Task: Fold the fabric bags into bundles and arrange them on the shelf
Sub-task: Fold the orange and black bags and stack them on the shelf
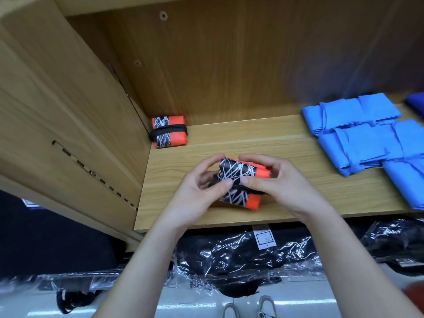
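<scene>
An orange fabric bag with a black panel of white scribble lines (238,173) is folded into a small bundle on the wooden shelf (286,143), near its front edge. My left hand (202,191) grips its left side, thumb on the black strap across it. My right hand (275,182) holds the right side, thumb pressing the same strap. A second orange bundle (168,131), wrapped by its black strap, lies in the shelf's back left corner against the side wall.
Several folded light blue bags (367,138) lie in rows on the right half of the shelf. A wooden side panel (68,111) stands at the left. Below the shelf edge lie black items in clear plastic wrap (241,255).
</scene>
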Demonstrator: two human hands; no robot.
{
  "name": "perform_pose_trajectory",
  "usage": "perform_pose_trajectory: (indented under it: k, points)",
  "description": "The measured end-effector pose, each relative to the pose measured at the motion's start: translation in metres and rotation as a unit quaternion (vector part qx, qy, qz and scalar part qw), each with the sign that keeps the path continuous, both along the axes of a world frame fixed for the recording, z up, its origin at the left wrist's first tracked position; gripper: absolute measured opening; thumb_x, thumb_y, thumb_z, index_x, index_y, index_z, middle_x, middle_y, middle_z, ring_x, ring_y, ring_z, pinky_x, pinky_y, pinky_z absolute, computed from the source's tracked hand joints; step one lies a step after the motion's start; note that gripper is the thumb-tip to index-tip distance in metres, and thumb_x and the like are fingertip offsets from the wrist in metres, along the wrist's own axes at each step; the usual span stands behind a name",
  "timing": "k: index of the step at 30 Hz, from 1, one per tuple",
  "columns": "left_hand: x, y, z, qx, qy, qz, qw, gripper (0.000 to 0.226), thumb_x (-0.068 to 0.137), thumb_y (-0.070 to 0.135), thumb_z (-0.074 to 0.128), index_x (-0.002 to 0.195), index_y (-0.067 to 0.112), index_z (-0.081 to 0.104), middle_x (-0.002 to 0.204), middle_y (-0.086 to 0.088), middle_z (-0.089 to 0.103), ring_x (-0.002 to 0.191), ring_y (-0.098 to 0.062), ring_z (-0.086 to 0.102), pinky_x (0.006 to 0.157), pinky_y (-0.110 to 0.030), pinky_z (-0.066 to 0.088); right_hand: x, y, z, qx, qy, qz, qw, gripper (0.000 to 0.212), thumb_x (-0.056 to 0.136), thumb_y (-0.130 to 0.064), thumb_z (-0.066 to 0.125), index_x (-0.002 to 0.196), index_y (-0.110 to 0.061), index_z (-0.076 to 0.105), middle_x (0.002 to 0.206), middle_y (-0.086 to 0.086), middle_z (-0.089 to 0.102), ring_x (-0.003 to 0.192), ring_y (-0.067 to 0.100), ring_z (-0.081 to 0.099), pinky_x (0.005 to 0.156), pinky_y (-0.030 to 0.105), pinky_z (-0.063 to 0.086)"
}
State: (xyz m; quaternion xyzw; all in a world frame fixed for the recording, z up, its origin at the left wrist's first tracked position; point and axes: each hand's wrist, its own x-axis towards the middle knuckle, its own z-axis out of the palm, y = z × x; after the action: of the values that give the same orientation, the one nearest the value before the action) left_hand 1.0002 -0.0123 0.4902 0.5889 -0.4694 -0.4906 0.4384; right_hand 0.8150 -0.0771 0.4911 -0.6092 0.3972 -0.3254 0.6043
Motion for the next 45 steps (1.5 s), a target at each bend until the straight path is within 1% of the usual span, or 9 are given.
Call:
perform_pose_trajectory:
  k: [4, 8, 12, 16, 22, 30, 36, 40, 45]
  points:
    - [0.005, 0.001, -0.007, 0.027, 0.013, 0.078, 0.996, 0.049, 0.073, 0.048, 0.078, 0.116, 0.046, 0.054, 0.112, 0.005, 0.068, 0.117, -0.010, 0.059, 0.099, -0.030, 0.047, 0.010, -0.005, -0.006, 0.030, -0.015, 0.008, 0.999, 0.067, 0.066, -0.048, 0.083, 0.127, -0.047, 0.055, 0.116, 0.002, 0.068, 0.111, 0.010, 0.063, 0.101, 0.034, 0.048]
    - [0.020, 0.002, -0.011, 0.029, 0.039, 0.181, 0.982, 0.042, 0.085, 0.032, 0.070, 0.120, 0.037, 0.047, 0.112, 0.000, 0.067, 0.101, -0.007, 0.065, 0.083, -0.020, 0.049, 0.032, -0.004, -0.016, -0.036, 0.097, 0.078, 0.991, 0.087, 0.069, -0.040, 0.082, 0.141, -0.047, 0.034, 0.125, -0.013, 0.057, 0.102, 0.004, 0.066, 0.100, 0.034, 0.049]
    - [0.054, -0.006, -0.021, 0.012, -0.106, 0.248, 0.963, 0.045, 0.089, 0.035, 0.068, 0.130, 0.035, 0.048, 0.113, 0.001, 0.064, 0.107, -0.012, 0.061, 0.094, -0.032, 0.050, 0.065, -0.009, -0.030, -0.097, 0.168, 0.074, 0.978, 0.079, 0.087, -0.028, 0.072, 0.149, -0.040, 0.026, 0.128, -0.009, 0.056, 0.093, 0.002, 0.064, 0.097, 0.027, 0.048]
    - [0.076, -0.020, -0.029, -0.016, -0.226, 0.290, 0.930, 0.047, 0.093, 0.027, 0.062, 0.137, 0.028, 0.044, 0.121, 0.001, 0.062, 0.113, -0.020, 0.059, 0.098, -0.038, 0.047, 0.100, -0.017, -0.039, -0.143, 0.155, 0.096, 0.973, 0.056, 0.089, -0.021, 0.067, 0.136, -0.045, 0.047, 0.118, -0.006, 0.062, 0.086, 0.008, 0.064, 0.091, 0.023, 0.048]
    - [0.073, -0.017, -0.048, -0.114, -0.602, 0.138, 0.778, 0.056, 0.083, 0.006, 0.064, 0.137, 0.016, 0.053, 0.145, -0.012, 0.047, 0.132, -0.031, 0.044, 0.109, -0.047, 0.037, 0.125, -0.033, -0.044, -0.175, 0.160, 0.132, 0.962, 0.043, 0.094, -0.010, 0.058, 0.134, -0.025, 0.057, 0.129, 0.003, 0.063, 0.118, 0.019, 0.059, 0.106, 0.026, 0.040]
    - [0.077, -0.027, -0.027, -0.027, -0.605, 0.136, 0.784, 0.049, 0.095, 0.026, 0.050, 0.143, 0.023, 0.043, 0.146, -0.001, 0.041, 0.136, -0.021, 0.033, 0.096, -0.036, 0.046, 0.131, -0.044, -0.036, -0.149, 0.196, 0.180, 0.952, 0.032, 0.097, -0.004, 0.049, 0.128, -0.012, 0.048, 0.135, 0.003, 0.056, 0.126, 0.013, 0.052, 0.106, 0.019, 0.034]
    - [0.078, -0.014, -0.024, -0.085, -0.549, 0.144, 0.819, 0.050, 0.093, 0.015, 0.055, 0.142, 0.017, 0.047, 0.147, -0.005, 0.043, 0.136, -0.023, 0.035, 0.104, -0.036, 0.042, 0.088, -0.035, -0.025, -0.128, 0.153, 0.064, 0.978, 0.030, 0.093, -0.008, 0.058, 0.104, -0.036, 0.056, 0.101, 0.000, 0.069, 0.075, 0.010, 0.060, 0.086, 0.029, 0.049]
    - [0.076, 0.000, -0.019, -0.171, -0.477, 0.153, 0.848, 0.036, 0.090, 0.008, 0.061, 0.126, 0.014, 0.064, 0.130, 0.000, 0.059, 0.119, -0.019, 0.052, 0.100, -0.030, 0.042, 0.027, -0.017, -0.005, -0.140, 0.164, -0.011, 0.976, 0.028, 0.092, -0.009, 0.060, 0.093, -0.037, 0.065, 0.087, 0.001, 0.071, 0.081, 0.023, 0.066, 0.085, 0.043, 0.054]
    - [0.055, 0.017, -0.018, -0.257, -0.399, 0.099, 0.875, 0.020, 0.086, 0.002, 0.069, 0.103, 0.011, 0.074, 0.097, 0.008, 0.068, 0.083, 0.008, 0.058, 0.079, -0.009, 0.046, -0.047, 0.018, 0.010, -0.216, 0.254, -0.093, 0.938, 0.024, 0.091, -0.015, 0.061, 0.091, -0.039, 0.064, 0.084, -0.015, 0.071, 0.081, 0.006, 0.067, 0.079, 0.028, 0.051]
